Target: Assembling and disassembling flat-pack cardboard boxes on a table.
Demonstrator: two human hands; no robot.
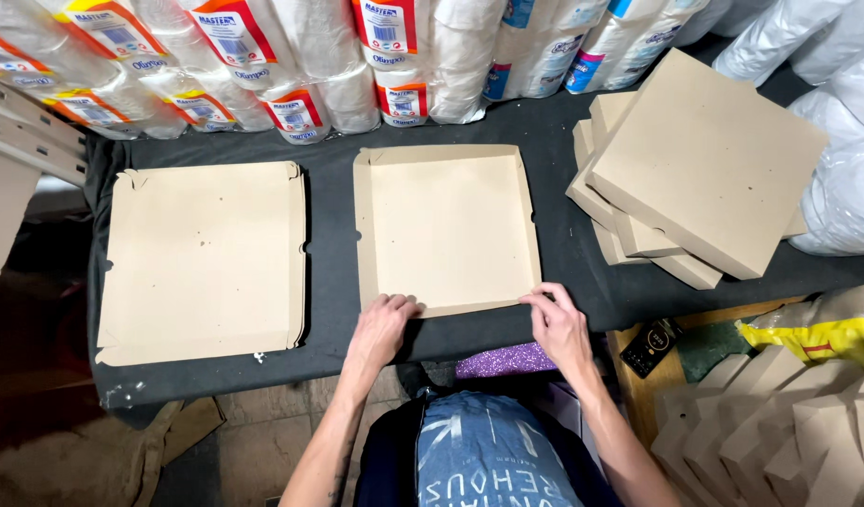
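A flat brown cardboard box piece with its side walls partly folded up lies in the middle of the frame, on a black cloth-covered table. It is almost square, and its near edge runs left to right, just in front of the person.

Both hands are at that near edge. The left hand sits at the lower left corner of the cardboard, with its fingers curled over the edge and touching it. The right hand sits at the lower right corner, and its fingertips pinch the thin edge of the cardboard there. So each hand has one corner, and neither is nearer than the other. The rest of the cardboard stretches away from the hands, toward the top of the frame. Its left, far and right walls stand up a little, but the near edge by the hands looks flat.

At the left of the frame lies a second flat brown cardboard sheet, well apart from the hands. At the upper right is a stack of closed brown cardboard boxes. Along the top are clear plastic packs of white paper rolls. At the lower right lean some folded brown cardboard pieces.
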